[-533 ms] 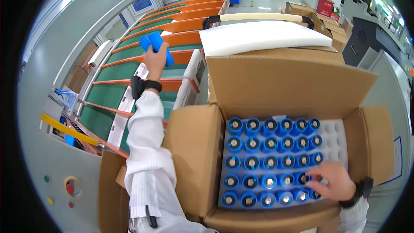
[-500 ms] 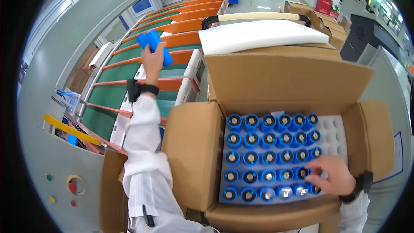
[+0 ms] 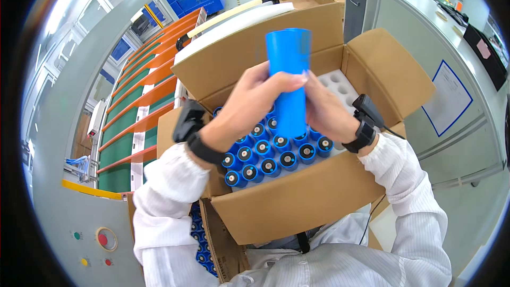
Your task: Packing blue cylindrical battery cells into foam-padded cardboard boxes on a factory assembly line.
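Note:
Above an open cardboard box [image 3: 297, 202], both my hands are closed on a blue cylindrical battery cell [image 3: 289, 101], held upright. A second blue edge overlaps its top; whether that is another cell I cannot tell. My left hand [image 3: 247, 101] grips from the left, thumb across the front. On the right side, my right hand [image 3: 330, 114] holds it, its fingers partly hidden behind. Below, rows of blue battery cells [image 3: 270, 167] stand in a white foam tray [image 3: 340, 82] inside the box, with bare round pockets at the right. My hands and the cell hide some rows.
Left of the box lies a green conveyor [image 3: 114, 165] with orange dividers [image 3: 154, 122]. A grey panel with push buttons [image 3: 102, 239] stands at the lower left. Another box of cells [image 3: 199, 244] sits below my left arm. A grey cabinet [image 3: 414, 74] stands at the right.
My left hand has come from over the conveyor to above the box, bringing the blue cell. My right hand has risen from the tray onto the cell. The view has turned right.

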The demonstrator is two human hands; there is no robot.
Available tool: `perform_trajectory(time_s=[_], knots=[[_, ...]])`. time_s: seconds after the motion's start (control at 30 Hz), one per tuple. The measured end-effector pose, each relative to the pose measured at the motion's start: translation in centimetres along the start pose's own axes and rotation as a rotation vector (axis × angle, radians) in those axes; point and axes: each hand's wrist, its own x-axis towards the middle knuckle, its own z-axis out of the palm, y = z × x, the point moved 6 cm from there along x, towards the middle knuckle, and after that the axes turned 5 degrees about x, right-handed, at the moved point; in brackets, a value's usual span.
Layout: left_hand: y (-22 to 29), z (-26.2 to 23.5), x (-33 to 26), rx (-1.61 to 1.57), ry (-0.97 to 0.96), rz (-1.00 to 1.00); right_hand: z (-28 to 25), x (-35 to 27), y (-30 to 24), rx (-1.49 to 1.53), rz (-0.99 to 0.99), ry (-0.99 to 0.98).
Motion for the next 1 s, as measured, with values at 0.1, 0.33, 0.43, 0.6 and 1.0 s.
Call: perform_trajectory(time_s=[0.1,0.33,0.43,0.6,1.0], knots=[[-0.4,1.8,3.0,0.088,0.023,-0.085,-6.8,-0.9,-3.0,-0.302,0.026,0.276],[-6.1,1.9,9.7,0.703,-0.182,-0.261,-15.2,-1.1,-6.8,-1.876,0.147,0.55],[-7.6,3.1,11.6,0.916,-0.238,-0.29,-15.8,0.1,-6.1,-2.022,0.217,0.466],[-11.5,2.3,14.7,1.541,0.005,0.062,-15.6,2.2,-6.6,-2.016,0.089,0.463],[-13.1,4.5,16.6,1.466,0.056,0.085,-16.7,5.7,-5.9,-1.719,-0.298,0.21]])
